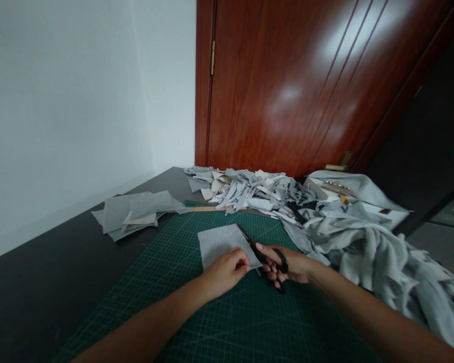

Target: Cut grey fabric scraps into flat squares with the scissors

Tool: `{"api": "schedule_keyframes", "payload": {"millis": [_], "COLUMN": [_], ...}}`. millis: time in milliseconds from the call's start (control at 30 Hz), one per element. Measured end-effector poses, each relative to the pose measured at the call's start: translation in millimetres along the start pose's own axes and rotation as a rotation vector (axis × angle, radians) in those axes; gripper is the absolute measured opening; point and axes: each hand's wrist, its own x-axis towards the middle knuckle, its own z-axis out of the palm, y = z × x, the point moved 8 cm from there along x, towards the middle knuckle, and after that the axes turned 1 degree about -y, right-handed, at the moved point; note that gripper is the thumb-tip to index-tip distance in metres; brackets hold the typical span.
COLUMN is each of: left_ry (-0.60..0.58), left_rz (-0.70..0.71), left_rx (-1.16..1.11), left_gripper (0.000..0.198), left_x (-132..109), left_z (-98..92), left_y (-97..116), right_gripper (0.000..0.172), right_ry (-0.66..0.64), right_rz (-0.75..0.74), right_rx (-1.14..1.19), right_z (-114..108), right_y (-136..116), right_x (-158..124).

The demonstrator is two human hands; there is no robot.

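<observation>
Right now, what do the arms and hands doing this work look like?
They are a person's own, with no cables or printed markings to see. The left hand and right hand are ungloved, and both forearms are bare, with no sleeves in view. No watch or bracelet shows.

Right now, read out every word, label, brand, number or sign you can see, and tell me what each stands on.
None can be read.
Green cutting mat: grid lines show; any numbers are too small to read.
White box: a small dark mark, too blurred to read.
Black scissors: no lettering can be made out.
</observation>
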Motion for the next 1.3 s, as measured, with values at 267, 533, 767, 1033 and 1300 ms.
{"api": "schedule_keyframes", "payload": {"millis": [267, 533, 767, 1033, 1300], "left_ry": [0.006, -0.002, -0.021, -0.015, -0.016], "left_rz": [0.019, 0.022, -0.001, 0.001, 0.016], "left_rx": [0.016, 0.016, 0.008, 0.026, 0.012], "left_gripper": [0.008, 0.010, 0.008, 0.007, 0.007], "left_x": [-0.2, 0.3, -0.1, 0.6, 0.9], "left_z": [-0.4, 1.1, 1.1, 2.4, 1.0], "left_y": [0.7, 0.1, 1.7, -1.9, 0.5], "right_gripper": [0.060, 0.065, 0.065, 0.061, 0.061], "right_ry": [0.017, 0.052, 0.029, 0.058, 0.083], "right_rz": [-0.025, -0.047, 0.000, -0.020, -0.020], "right_rx": [0.030, -0.011, -0.045, -0.105, -0.136], "right_z": [7.4, 11.8, 5.9, 2.2, 1.3], "right_y": [-1.8, -6.5, -8.9, -10.8, -12.4], "right_x": [1.0, 1.1, 1.6, -0.7, -0.9]}}
